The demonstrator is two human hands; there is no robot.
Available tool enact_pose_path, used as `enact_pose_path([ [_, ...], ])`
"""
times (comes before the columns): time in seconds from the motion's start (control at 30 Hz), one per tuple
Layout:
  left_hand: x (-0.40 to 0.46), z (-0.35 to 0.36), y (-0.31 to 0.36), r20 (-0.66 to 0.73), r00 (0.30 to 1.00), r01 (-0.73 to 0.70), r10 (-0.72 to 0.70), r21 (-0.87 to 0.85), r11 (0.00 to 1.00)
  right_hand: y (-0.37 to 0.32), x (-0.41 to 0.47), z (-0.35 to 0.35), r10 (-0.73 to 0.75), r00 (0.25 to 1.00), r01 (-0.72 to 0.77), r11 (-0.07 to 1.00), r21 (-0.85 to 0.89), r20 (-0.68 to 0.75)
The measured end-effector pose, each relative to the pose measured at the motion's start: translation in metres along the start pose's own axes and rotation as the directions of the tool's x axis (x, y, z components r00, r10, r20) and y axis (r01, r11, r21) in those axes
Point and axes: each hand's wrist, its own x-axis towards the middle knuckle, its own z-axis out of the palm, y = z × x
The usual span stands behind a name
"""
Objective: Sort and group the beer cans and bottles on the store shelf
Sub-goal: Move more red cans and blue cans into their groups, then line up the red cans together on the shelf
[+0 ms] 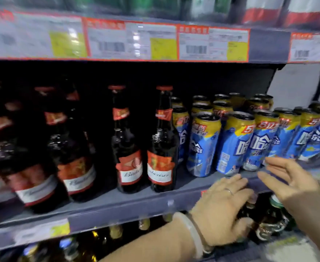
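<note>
On the middle shelf, dark Budweiser bottles with red caps and red-and-white labels stand upright from nine o'clock to the centre of the view, those at far left blurred. Just beside the rightmost bottle, toward three o'clock, blue-and-gold beer cans stand packed in rows several deep, filling the shelf out to the right edge. The left hand, at five o'clock, lies in front of the shelf's front edge with a ring on one finger and a pale bangle at the wrist; its fingers are spread and straight, grasping nothing, their tips just below the front cans. The right hand, at four o'clock, is open too, fingers loosely extended toward the cans' bases, holding nothing and apart from them. Under both hands, brown bottles sit on the lower shelf. Price tags with yellow patches line the upper shelf edge at twelve o'clock.
</note>
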Motion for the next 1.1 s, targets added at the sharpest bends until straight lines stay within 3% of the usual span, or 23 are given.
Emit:
enact_pose_path([
  [0.13, -0.113, -0.062, -0.016, -0.227, 0.950, 0.227, -0.216, 0.025, 0.974, -0.039, -0.047, 0.068, 0.000, 0.974, -0.023, 0.995, 0.100, 0.225],
  [0.23, -0.190, -0.111, -0.028, -0.368, 0.871, 0.355, -0.325, 0.015, 0.935, -0.069, -0.093, 0.128, -0.066, 0.901, 0.035, 0.996, 0.079, 0.429],
  [0.37, -0.270, -0.174, -0.039, -0.531, 0.780, 0.454, -0.331, 0.117, 0.883, -0.101, -0.139, 0.205, -0.116, 0.814, 0.089, 0.993, 0.076, 0.569],
  [0.63, -0.378, -0.270, -0.055, -0.794, 0.506, 0.631, -0.338, 0.073, 0.772, -0.167, -0.225, 0.335, -0.246, 0.669, 0.225, 0.966, 0.125, 0.702],
  [0.77, -0.424, -0.310, -0.068, -0.878, 0.311, 0.714, -0.364, -0.036, 0.699, -0.194, -0.252, 0.366, -0.336, 0.716, 0.321, 0.937, 0.140, 0.612],
  [0.83, -0.441, -0.332, -0.078, -0.885, 0.175, 0.744, -0.432, -0.168, 0.647, -0.202, -0.257, 0.376, -0.363, 0.790, 0.332, 0.931, 0.154, 0.494],
  [0.9, -0.454, -0.352, -0.091, -0.831, 0.076, 0.763, -0.551, -0.308, 0.569, -0.202, -0.257, 0.386, -0.301, 0.880, 0.267, 0.953, 0.141, 0.367],
  [0.97, -0.459, -0.370, -0.102, -0.741, 0.057, 0.753, -0.669, -0.408, 0.516, -0.195, -0.257, 0.398, -0.171, 0.920, 0.148, 0.985, 0.090, 0.352],
  [1.1, -0.458, -0.397, -0.125, -0.577, 0.171, 0.545, -0.799, -0.620, 0.565, -0.177, -0.266, 0.425, -0.015, 0.904, 0.010, 1.000, 0.015, 0.426],
])
